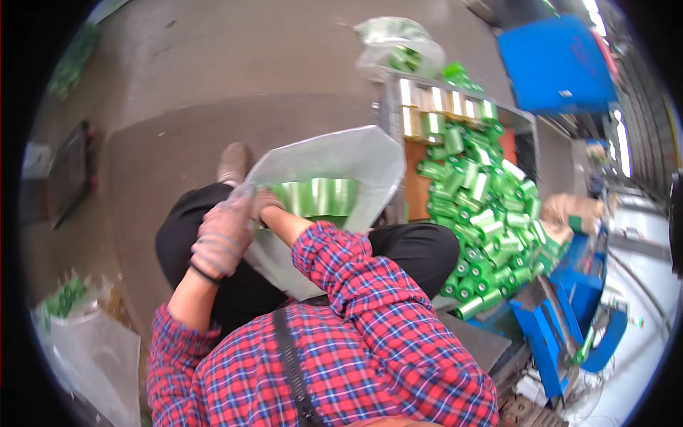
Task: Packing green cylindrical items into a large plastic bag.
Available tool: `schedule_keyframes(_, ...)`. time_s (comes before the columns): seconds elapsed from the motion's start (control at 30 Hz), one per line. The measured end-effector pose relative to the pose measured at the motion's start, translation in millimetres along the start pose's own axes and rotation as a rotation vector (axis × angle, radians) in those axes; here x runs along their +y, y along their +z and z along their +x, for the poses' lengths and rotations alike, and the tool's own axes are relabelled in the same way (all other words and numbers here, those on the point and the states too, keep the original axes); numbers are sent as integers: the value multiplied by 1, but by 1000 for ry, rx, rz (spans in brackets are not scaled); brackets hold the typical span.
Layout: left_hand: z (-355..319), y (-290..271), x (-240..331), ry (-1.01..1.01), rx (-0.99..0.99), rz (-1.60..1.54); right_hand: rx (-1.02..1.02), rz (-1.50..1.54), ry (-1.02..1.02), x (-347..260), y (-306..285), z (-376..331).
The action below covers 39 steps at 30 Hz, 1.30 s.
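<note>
A whitish translucent plastic bag (382, 153) stands open between my knees. Inside it, several shiny green rolls of film (321, 197) stand side by side in a row. My left hand (222, 238), in a thin glove, is closed on the bag's left rim. My right hand (265, 204), also gloved, reaches down into the bag at the left end of the rolls. Its fingers are hidden there, so their grip does not show.
To my right, a large bin (393, 107) holds a heap of loose green rolls (477, 188), with gold-coloured rolls (411, 121) at its far edge. Behind it sits another filled plastic bag (398, 35). A blue box (558, 64) stands far right; a white sack (96, 349) stands near left.
</note>
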<state>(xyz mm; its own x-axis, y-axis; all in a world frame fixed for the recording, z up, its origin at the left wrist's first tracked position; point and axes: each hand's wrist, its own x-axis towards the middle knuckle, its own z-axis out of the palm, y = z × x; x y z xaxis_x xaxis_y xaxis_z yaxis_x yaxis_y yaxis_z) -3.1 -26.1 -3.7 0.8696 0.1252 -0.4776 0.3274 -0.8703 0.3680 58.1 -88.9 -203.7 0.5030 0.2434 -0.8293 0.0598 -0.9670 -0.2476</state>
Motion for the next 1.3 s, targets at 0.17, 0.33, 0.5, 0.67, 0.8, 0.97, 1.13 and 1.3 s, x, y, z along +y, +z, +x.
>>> schedule_keyframes(0.17, -5, 1, 2, -16, -11, 133, -182, -146, -318, 5, -194, -120)
schedule_keyframes(0.33, 11, -2, 36, -64, -116, 237, 942, 111, -54, 236, -337, -97)
schedule_keyframes(0.5, 35, 9, 55, 102, 260, 153, 658, 91, 815, 436, -294, -59)
schedule_keyframes(0.67, 56, -4, 90, 277, 377, -135, 1095, 473, 980, 446, -232, -10)
schedule_keyframes(0.8, 56, -2, 93, 613, 422, -127, 1176, 470, 848, 455, -210, -21)
schedule_keyframes(0.97, 36, 15, 97, 510, 130, -124, 1408, 1546, -126, 446, -141, -43)
schedule_keyframes(1.13, 17, 68, 104, 285, -338, 338, 812, 2223, -481, 402, -92, -140)
schedule_keyframes(1.3, -11, 88, 127, 696, -559, -673, 736, 1864, -599, 340, -142, -251)
